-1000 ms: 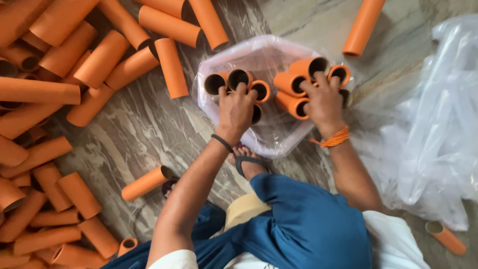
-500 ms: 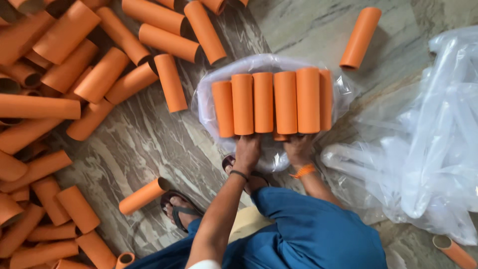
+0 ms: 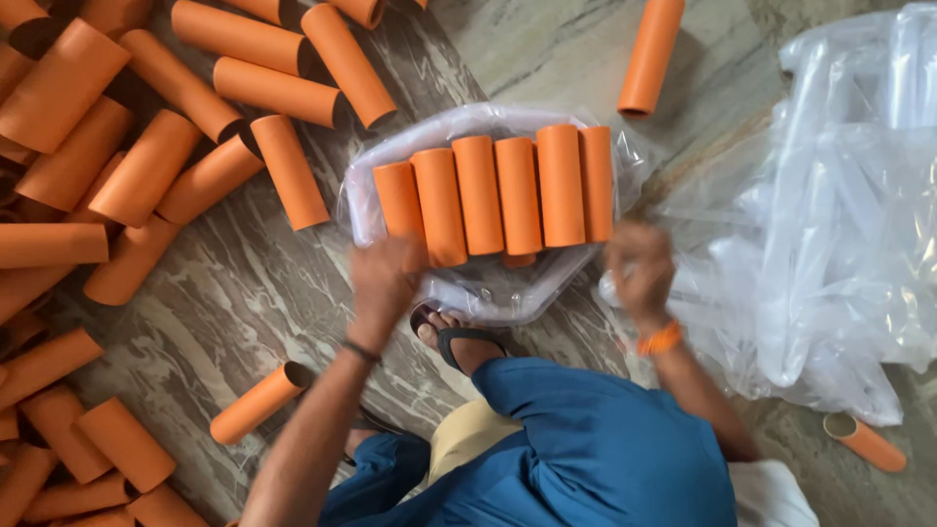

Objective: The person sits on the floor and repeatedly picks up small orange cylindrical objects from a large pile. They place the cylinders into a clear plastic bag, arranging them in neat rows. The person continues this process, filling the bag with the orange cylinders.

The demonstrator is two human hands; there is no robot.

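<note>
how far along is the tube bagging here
Done: a row of six orange tubes lies side by side on an open clear bag on the floor. In hand: the left hand is at the near edge of the bag by the tubes; the right hand grips plastic at its right edge. Left: the bag is not closed, and many loose tubes lie scattered to the left.

Floor: grey-brown veined marble floor (image 3: 244, 312), bare in patches between items.

Left side: large loose heap of orange cardboard tubes (image 3: 146, 166), lying at mixed angles, many touching or overlapping.

One single orange tube (image 3: 259, 402) lies apart from heap, lower centre-left.

One long orange tube (image 3: 651, 54) at top, right of centre, alone.

Right side: crumpled pile of clear plastic bags (image 3: 839, 224). Short orange tube (image 3: 866, 441) just below pile, open end visible.
</note>
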